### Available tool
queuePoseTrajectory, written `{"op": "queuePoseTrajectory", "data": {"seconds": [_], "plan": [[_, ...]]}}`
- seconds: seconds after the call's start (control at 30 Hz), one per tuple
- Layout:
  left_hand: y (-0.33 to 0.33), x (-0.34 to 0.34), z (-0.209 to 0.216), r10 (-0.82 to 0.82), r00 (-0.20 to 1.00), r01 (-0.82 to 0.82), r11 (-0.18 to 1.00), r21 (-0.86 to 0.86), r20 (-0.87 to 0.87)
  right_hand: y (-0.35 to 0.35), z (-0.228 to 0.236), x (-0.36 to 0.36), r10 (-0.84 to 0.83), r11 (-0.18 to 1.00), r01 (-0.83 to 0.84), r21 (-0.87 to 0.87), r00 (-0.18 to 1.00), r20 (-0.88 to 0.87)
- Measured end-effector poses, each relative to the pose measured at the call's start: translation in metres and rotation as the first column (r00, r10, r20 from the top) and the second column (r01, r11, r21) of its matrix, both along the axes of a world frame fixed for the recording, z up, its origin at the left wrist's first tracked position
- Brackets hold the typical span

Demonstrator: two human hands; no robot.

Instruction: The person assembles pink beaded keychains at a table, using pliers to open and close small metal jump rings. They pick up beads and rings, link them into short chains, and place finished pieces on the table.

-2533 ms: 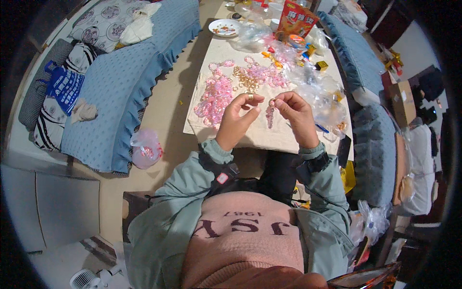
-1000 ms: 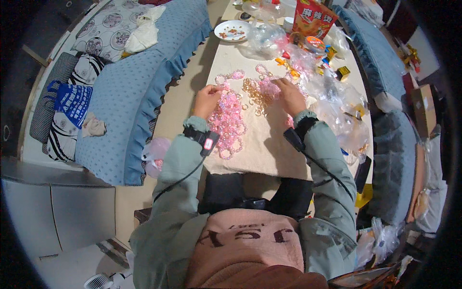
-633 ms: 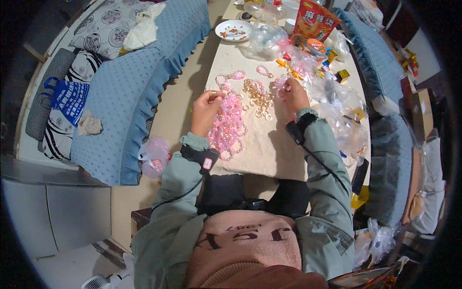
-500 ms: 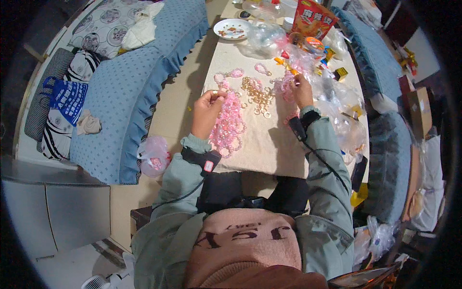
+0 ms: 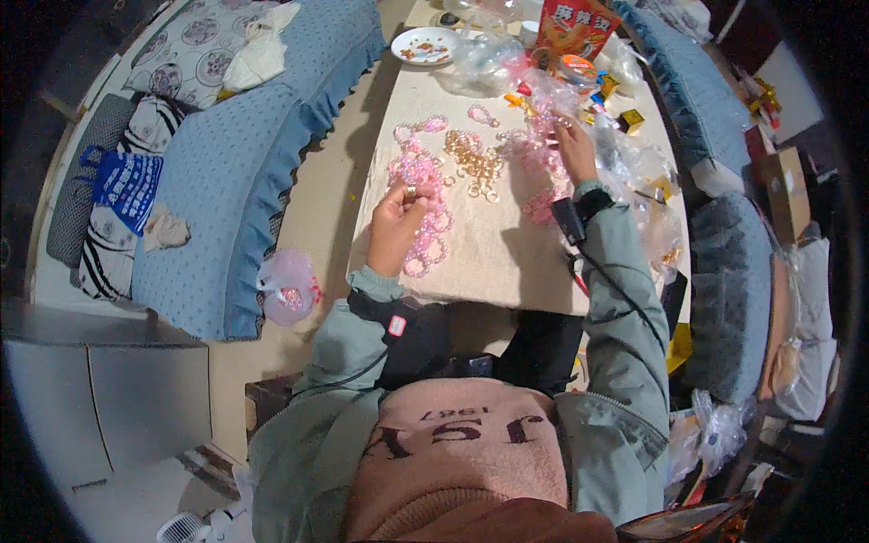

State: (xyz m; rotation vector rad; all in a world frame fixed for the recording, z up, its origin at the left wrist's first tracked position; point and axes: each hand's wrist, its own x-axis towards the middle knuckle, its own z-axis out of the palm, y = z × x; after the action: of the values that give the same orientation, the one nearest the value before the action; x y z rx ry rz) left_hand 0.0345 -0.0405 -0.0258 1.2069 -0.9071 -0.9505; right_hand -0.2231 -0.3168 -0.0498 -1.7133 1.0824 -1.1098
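Observation:
My left hand [image 5: 396, 224] rests at a heap of pink beaded strands [image 5: 412, 169] on the left of the table. Its thumb and fingers are pressed together, and whatever they pinch is too small to make out; a ring shows on one finger. On the right, my right hand [image 5: 577, 152] reaches over a second group of pink beads [image 5: 540, 161], fingers stretched forward and slightly apart. Between the two heaps lies a cluster of gold-coloured rings [image 5: 474, 165]. A small pink beaded loop [image 5: 482, 115] sits just beyond them.
Past my right hand are crumpled clear plastic bags [image 5: 638, 163], a red snack packet [image 5: 572, 32] and small yellow boxes [image 5: 631, 119]. A white plate [image 5: 424, 47] with bits of food stands at the far left. A blue-covered sofa [image 5: 235, 181] flanks the table [image 5: 489, 258].
My left hand has come nearer to me over the left heap. My right hand has moved a little forward and its fingers have stretched out. The whole view has shifted slightly.

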Motion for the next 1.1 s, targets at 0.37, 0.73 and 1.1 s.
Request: {"op": "queuePoseTrajectory", "data": {"seconds": [0.37,0.73,1.1], "plan": [[0.054,0.017,-0.011,0.123,0.985,-0.129,0.991,-0.045,-0.124,0.000,0.004,0.006,-0.112,0.989,0.095,0.116,0.981,0.158],[0.043,-0.027,0.001,-0.202,0.966,0.217,0.973,0.076,-0.161,0.093,0.047,-0.015,0.011,0.815,-0.361,0.452,0.791,0.611],[-0.001,-0.112,-0.029,-0.299,0.950,0.306,0.949,0.077,-0.093,0.221,0.020,-0.010,0.083,0.729,-0.502,0.465,0.740,0.667]]}}
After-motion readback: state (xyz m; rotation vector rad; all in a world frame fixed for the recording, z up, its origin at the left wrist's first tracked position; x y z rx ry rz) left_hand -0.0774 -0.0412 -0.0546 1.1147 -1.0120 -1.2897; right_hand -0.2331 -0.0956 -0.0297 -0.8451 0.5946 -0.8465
